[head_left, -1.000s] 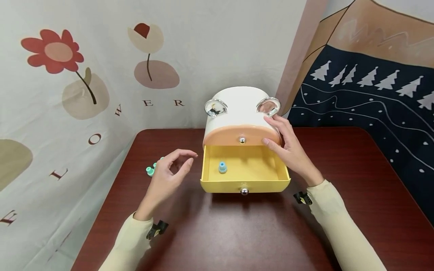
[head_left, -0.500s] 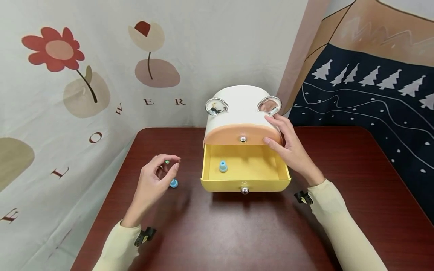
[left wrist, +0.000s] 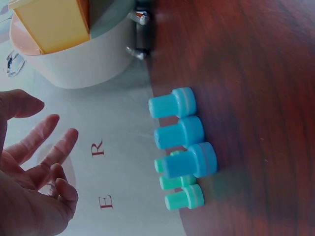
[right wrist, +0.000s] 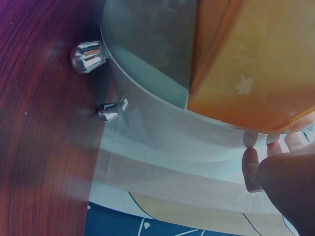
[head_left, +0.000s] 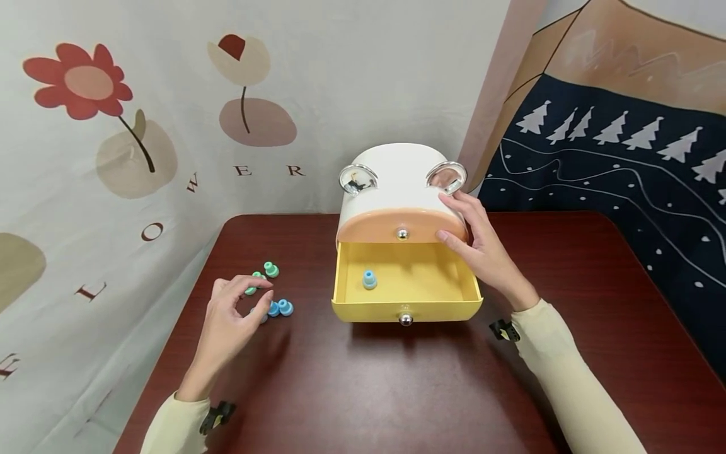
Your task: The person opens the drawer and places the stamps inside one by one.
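Note:
A small white drawer cabinet [head_left: 399,176] with a peach top drawer [head_left: 374,230] stands toward the back of the table. Its yellow lower drawer [head_left: 433,271] is pulled out, holding one light blue stepped peg [head_left: 370,280]. My right hand [head_left: 484,249] rests against the cabinet's right side, thumb at the peach front, fingers up by the silver ear. To the left, my left hand [head_left: 229,318] hovers with bent, parted fingers over blue pegs [head_left: 285,307] and green pegs [head_left: 271,269], partly hiding some. In the left wrist view its fingers are apart from the pegs [left wrist: 194,162] and hold nothing.
The dark red table [head_left: 374,391] carries everything. A white cloth with flowers [head_left: 340,94] hangs behind and left; a navy cloth with trees [head_left: 612,164] hangs at the right. Silver knobs [head_left: 405,320] stick out from the drawers.
My left hand has moved left and toward me, away from the drawer, uncovering green and blue pegs. My right hand and the yellow drawer have stayed as they were.

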A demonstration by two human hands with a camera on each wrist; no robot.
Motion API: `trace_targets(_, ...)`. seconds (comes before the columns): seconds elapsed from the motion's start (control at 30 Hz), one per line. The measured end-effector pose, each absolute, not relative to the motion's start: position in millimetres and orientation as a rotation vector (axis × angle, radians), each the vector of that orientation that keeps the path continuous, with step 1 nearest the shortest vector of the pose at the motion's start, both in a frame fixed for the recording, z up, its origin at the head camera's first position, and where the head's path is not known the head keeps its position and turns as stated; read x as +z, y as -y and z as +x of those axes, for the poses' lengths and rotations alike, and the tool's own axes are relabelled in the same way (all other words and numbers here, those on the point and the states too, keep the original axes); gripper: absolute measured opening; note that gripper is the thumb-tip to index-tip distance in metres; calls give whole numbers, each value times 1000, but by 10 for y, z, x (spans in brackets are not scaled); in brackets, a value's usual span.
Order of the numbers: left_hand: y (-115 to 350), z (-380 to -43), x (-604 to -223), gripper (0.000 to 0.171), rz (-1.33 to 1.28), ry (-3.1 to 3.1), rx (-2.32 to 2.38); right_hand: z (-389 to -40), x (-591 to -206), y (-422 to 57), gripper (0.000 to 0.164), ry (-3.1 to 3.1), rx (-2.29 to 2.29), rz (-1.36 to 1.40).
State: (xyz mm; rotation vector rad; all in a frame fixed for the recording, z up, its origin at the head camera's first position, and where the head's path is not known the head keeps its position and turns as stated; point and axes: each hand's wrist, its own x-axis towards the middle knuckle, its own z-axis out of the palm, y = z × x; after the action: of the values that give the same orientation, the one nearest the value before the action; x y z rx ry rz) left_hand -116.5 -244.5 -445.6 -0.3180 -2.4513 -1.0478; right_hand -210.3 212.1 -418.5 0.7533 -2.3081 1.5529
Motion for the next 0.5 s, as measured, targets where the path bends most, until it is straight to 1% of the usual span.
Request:
trace_targets(0.17, 2492, -1187, -4504, 18, -364, 2475, -1027, -2094, -4199, -2120, 67, 2303, 1562, 736)
trace_targets(0.37, 2498, -1207, -4602, 25, -379, 2527, -1016, -2099, -4205, -2116, 67, 2304, 1567, 750)
trace_targets(0.5, 2499, -1224, -4660, 25, -406, 2560, -962, -2107, -4193, -2105, 66, 2310, 1560, 752)
